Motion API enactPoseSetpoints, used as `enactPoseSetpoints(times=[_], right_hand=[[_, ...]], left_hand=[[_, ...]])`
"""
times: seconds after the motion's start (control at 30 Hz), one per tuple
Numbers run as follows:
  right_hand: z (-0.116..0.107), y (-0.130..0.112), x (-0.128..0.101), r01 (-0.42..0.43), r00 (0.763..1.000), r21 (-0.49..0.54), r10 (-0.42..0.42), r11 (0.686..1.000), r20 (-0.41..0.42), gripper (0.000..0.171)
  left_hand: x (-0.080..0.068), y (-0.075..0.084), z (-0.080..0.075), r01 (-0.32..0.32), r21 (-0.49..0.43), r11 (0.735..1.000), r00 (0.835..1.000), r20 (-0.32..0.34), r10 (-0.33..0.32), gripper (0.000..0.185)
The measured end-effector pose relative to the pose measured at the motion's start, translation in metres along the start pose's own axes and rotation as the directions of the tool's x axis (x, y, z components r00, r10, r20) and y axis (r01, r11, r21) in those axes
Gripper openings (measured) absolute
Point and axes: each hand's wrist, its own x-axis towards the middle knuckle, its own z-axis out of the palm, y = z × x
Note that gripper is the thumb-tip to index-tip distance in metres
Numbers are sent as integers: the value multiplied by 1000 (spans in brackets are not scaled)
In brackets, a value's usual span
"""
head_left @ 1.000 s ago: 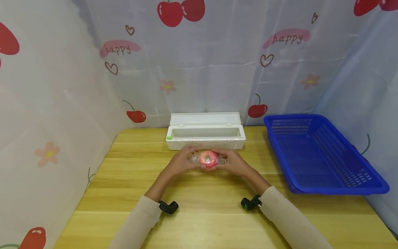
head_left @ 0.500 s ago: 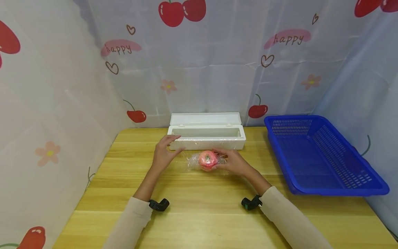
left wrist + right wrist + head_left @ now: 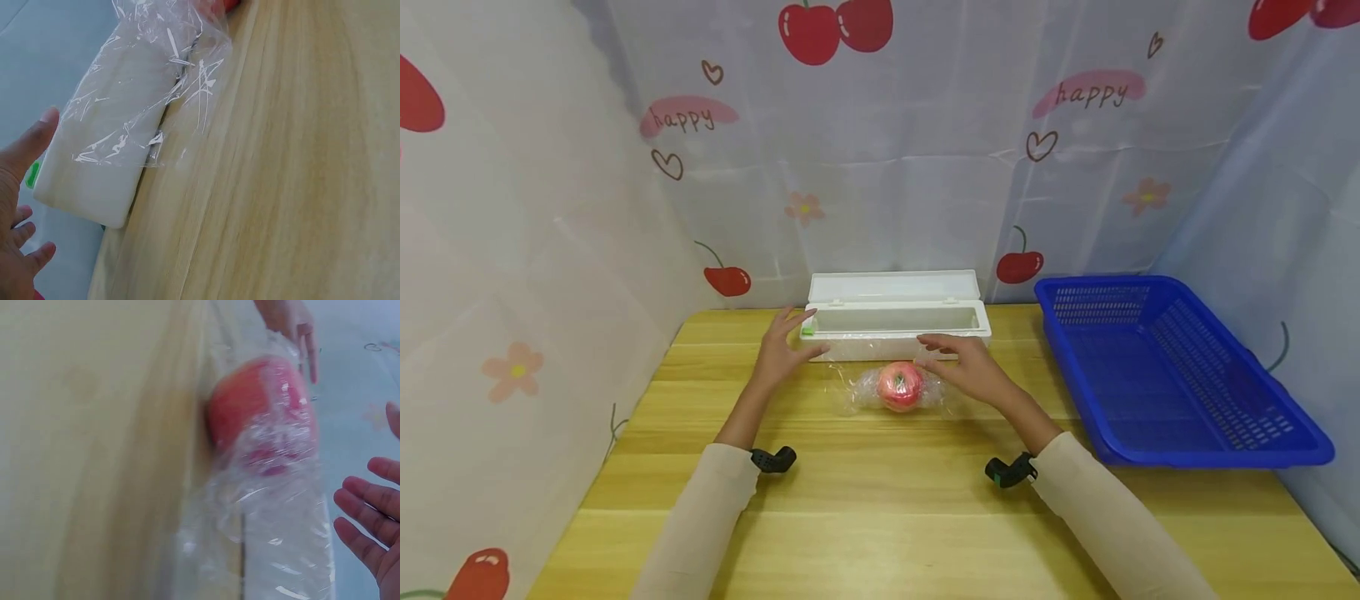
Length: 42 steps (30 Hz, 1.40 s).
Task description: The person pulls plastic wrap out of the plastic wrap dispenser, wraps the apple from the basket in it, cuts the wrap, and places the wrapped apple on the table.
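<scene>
Both hands' fingers (image 3: 936, 342) off wrapped apple (image 3: 900, 386)

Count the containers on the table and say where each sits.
2. The white cling-film dispenser box stands open at the table's far edge, behind the wrapped apple; the blue plastic basket sits at right.

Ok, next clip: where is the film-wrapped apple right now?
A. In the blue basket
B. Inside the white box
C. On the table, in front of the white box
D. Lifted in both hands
C: the wrapped apple lies on the wooden table just before the open white box, with neither hand gripping it.
</scene>
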Motion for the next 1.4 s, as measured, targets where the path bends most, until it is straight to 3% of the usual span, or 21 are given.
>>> enactPoseSetpoints(times=[0.23, 0.4, 0.63, 0.93, 1.17, 1.4], right_hand=[[-9, -24, 21, 36, 999, -46, -37, 998, -10, 38], [-8, -43, 41, 70, 997, -84, -68, 994, 26, 34], [1, -59, 72, 109, 990, -121, -97, 987, 103, 31], [20, -68, 105, 180, 974, -186, -148, 966, 174, 30], [38, -68, 122, 209, 963, -234, -158, 950, 219, 28], [54, -69, 140, 217, 954, -249, -152, 944, 258, 29]], left_hand=[[9, -13, 3, 34, -75, 997, 996, 87, -27, 56], [15, -21, 7, 78, -111, 991, 993, 94, -68, 68], [13, -27, 8, 136, -239, 962, 985, 138, -105, 88], [10, -34, 10, 113, -348, 931, 986, 151, -64, 84], [7, -26, 3, 95, -409, 908, 986, 161, -31, 80], [9, -39, 8, 107, -394, 913, 986, 160, -47, 79]])
